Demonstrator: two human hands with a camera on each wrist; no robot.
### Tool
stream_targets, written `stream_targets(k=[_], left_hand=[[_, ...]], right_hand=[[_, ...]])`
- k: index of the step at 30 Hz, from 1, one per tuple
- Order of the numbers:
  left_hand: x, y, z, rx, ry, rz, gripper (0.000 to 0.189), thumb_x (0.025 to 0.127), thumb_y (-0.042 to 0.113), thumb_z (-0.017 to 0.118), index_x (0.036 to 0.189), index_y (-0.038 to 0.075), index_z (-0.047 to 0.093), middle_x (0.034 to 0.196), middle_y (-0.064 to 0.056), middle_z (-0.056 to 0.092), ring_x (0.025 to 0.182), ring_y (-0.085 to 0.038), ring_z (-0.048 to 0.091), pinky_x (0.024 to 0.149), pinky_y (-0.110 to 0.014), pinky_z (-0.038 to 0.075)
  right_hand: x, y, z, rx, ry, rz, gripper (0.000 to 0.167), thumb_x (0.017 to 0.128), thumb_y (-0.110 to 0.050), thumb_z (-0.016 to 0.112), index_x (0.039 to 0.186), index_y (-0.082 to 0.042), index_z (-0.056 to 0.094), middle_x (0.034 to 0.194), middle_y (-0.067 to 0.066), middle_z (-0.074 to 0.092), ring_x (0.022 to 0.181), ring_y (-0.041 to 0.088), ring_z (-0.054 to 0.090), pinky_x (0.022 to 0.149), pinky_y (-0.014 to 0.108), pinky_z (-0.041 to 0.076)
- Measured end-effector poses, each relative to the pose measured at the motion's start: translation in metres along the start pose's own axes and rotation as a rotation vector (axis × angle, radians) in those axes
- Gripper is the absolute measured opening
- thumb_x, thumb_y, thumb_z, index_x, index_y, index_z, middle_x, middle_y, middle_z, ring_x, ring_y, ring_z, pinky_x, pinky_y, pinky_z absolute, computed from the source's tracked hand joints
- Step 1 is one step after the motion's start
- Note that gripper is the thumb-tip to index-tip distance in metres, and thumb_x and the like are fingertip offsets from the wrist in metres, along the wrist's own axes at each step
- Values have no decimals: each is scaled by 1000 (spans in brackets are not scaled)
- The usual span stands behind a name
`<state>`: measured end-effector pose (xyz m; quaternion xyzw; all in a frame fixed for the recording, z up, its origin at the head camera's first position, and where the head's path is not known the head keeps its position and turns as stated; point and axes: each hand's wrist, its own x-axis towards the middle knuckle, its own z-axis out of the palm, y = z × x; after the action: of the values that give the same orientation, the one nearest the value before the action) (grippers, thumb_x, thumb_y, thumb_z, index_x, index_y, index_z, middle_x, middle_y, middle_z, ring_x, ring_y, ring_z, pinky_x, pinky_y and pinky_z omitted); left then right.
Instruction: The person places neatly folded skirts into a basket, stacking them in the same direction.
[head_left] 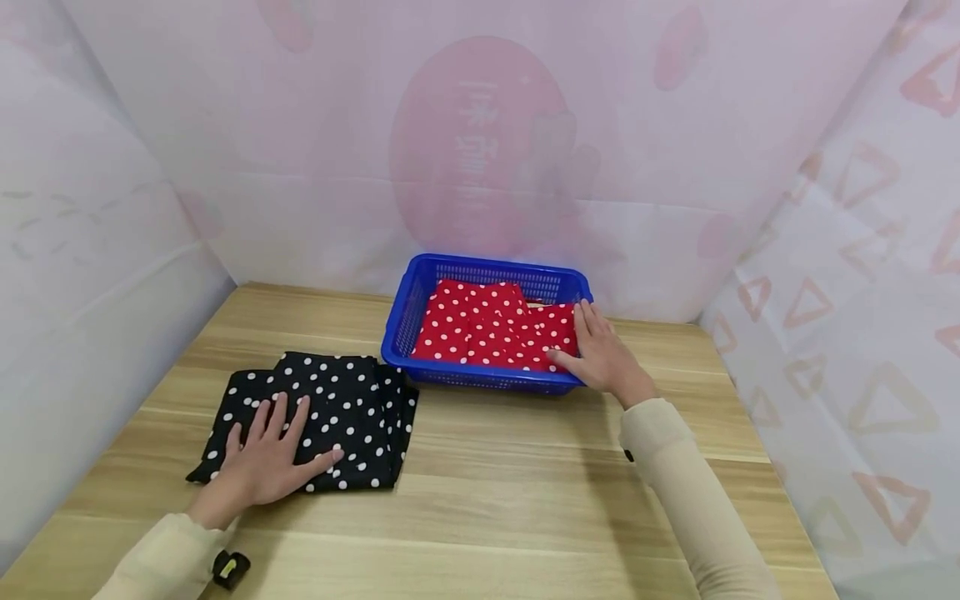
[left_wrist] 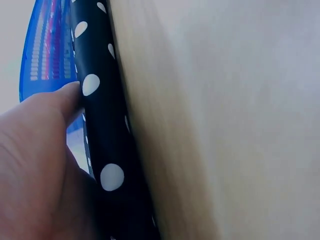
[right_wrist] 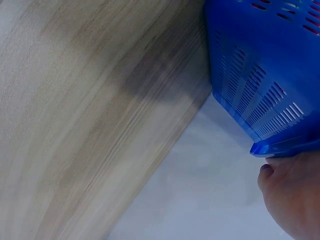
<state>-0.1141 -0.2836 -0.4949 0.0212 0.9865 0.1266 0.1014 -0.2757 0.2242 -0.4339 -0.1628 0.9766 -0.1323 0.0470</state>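
Note:
A folded black cloth with white polka dots [head_left: 341,417] lies on the table at the left in the head view. My left hand [head_left: 266,462] rests on it with fingers straight and spread; the left wrist view shows the thumb along the folded edge of the black cloth [left_wrist: 97,100]. A folded red cloth with white polka dots [head_left: 480,325] lies in a blue plastic basket [head_left: 487,377]. At the basket's right end, my right hand [head_left: 600,354] lies over the rim, its fingers extended and its thumb on the red cloth. In the right wrist view, that hand touches the basket [right_wrist: 250,90].
A wood-grain table [head_left: 495,500] carries both cloths and the basket. The basket stands near the back edge, close to a pale printed wall sheet [head_left: 315,217]. More printed sheets rise at the left and right sides.

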Motion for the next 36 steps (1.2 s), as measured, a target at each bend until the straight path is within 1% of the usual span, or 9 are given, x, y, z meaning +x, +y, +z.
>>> stream_targets(k=[4, 11, 16, 20, 26, 32, 36], left_hand=[[-12, 8, 7, -14, 4, -11, 117, 92, 84, 49, 168, 1, 15, 172, -37, 3, 156, -62, 2, 115, -88, 2], [-31, 27, 15, -53, 16, -41, 119, 91, 84, 51, 168, 2, 14, 171, -38, 2, 157, -62, -1, 115, -89, 0], [-42, 41, 21, -54, 33, -30, 118, 90, 83, 54, 168, 2, 18, 171, -38, 5, 156, -62, 2, 114, -89, 1], [-48, 57, 27, -57, 32, -26, 119, 89, 84, 54, 167, 1, 20, 171, -39, 6, 156, -64, 2, 113, -90, 0], [-51, 87, 32, -49, -25, -28, 121, 89, 87, 51, 167, 0, 19, 171, -40, 3, 156, -64, -1, 112, -91, -3], [-47, 121, 35, 19, -69, -20, 118, 91, 86, 49, 166, -1, 23, 169, -42, 8, 156, -66, 5, 111, -93, 4], [-44, 142, 39, 37, -102, -14, 116, 92, 84, 50, 165, -1, 25, 169, -42, 9, 156, -66, 6, 111, -93, 5]], right_hand=[[1, 0, 0, -2, -6, -1, 107, 101, -69, 44, 168, -1, -4, 178, 22, -4, 166, 42, -2, 135, 59, 8], [1, -1, -3, -4, -13, 2, 108, 101, -71, 43, 168, -1, -3, 178, 22, -3, 166, 41, -2, 135, 59, 9], [2, -3, -2, -8, -15, -1, 108, 101, -70, 43, 168, 1, -2, 178, 22, -3, 166, 42, -2, 135, 59, 8], [3, -3, 0, -14, -18, -2, 108, 101, -71, 42, 168, 1, -2, 178, 22, -3, 166, 43, -3, 135, 59, 7], [2, -1, 0, -22, -24, 13, 108, 100, -71, 43, 168, -1, -4, 178, 22, -3, 166, 42, -2, 134, 60, 10], [1, 0, 0, -14, -12, 14, 107, 100, -70, 43, 169, -2, -3, 178, 21, -2, 166, 42, -1, 134, 61, 11], [0, -1, 0, -15, -14, 18, 107, 100, -70, 44, 169, -2, -4, 178, 21, -3, 166, 42, -2, 134, 61, 11]])
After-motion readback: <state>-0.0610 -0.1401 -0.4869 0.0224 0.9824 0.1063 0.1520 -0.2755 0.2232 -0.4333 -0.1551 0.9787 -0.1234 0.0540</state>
